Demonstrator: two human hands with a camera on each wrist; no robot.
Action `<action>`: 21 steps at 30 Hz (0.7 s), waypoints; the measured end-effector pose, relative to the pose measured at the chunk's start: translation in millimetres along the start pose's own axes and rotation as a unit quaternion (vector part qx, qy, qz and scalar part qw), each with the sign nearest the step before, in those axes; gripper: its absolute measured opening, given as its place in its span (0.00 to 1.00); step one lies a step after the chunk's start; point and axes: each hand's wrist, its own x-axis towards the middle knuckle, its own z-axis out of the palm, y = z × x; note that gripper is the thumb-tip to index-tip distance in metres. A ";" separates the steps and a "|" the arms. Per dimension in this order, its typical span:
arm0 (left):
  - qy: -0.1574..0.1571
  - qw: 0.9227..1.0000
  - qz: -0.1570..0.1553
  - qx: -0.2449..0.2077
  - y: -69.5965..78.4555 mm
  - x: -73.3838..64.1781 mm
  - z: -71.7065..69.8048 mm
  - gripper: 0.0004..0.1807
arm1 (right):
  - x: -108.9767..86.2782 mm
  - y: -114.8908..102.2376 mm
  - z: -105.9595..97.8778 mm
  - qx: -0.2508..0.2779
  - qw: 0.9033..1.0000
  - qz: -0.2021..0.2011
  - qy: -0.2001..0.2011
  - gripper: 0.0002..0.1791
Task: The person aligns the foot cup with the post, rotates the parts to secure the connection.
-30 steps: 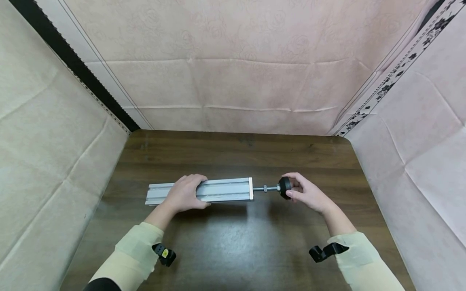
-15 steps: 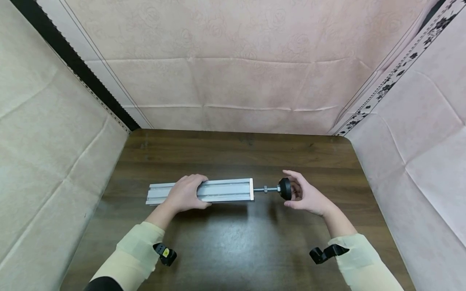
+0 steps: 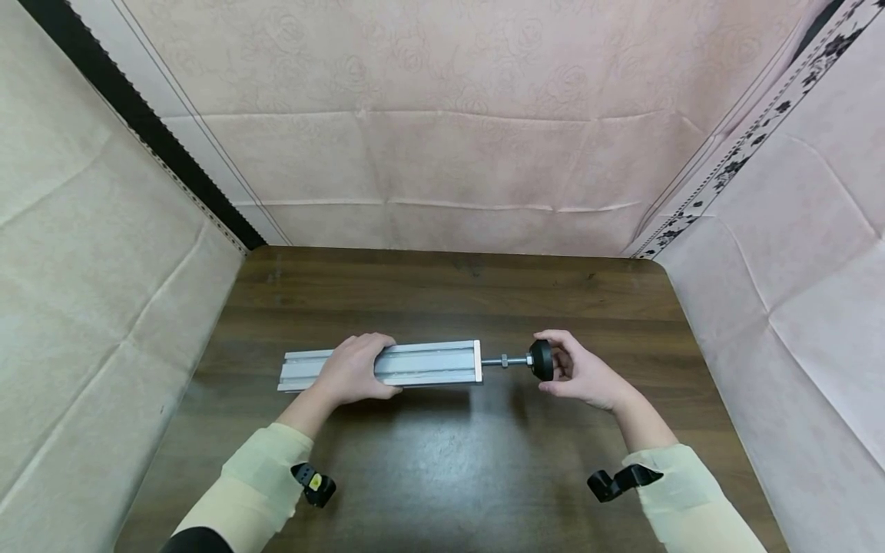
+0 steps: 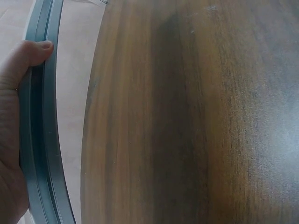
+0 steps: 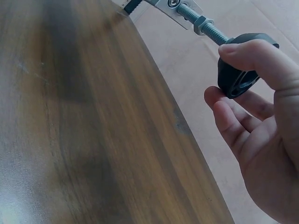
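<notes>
In the head view, a silver aluminium profile with grooves along its length lies crosswise in the air over the table. My left hand grips it near the middle, thumb at the near side. The left wrist view has the thumb across the grooved profile. From the plate at its right end sticks out a threaded rod with a nut on it, ending in a black levelling foot. My right hand pinches that levelling foot. In the right wrist view, thumb and fingers lie around the foot's edge.
Beneath the hands is a brown wood-grain table with rounded far corners. Pale cloth hangs behind it, with more cloth on both sides. A black wrist camera mount juts from the right sleeve, another mount from the left.
The right hand's fingers spread off the levelling foot half a second ago, then came back in around its edge. The left hand and the profile stay nearly in place.
</notes>
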 end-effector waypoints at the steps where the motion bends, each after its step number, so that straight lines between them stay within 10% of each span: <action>1: 0.000 1.000 0.001 0.000 -0.1 -0.1 0.0 0.37 | 0.1 -0.4 0.0 -0.001 1.000 0.000 0.001 0.42; 21: -0.008 1.000 0.006 0.012 0.7 0.8 -3.1 0.39 | -0.5 -2.7 -0.8 -0.005 1.000 0.016 0.009 0.36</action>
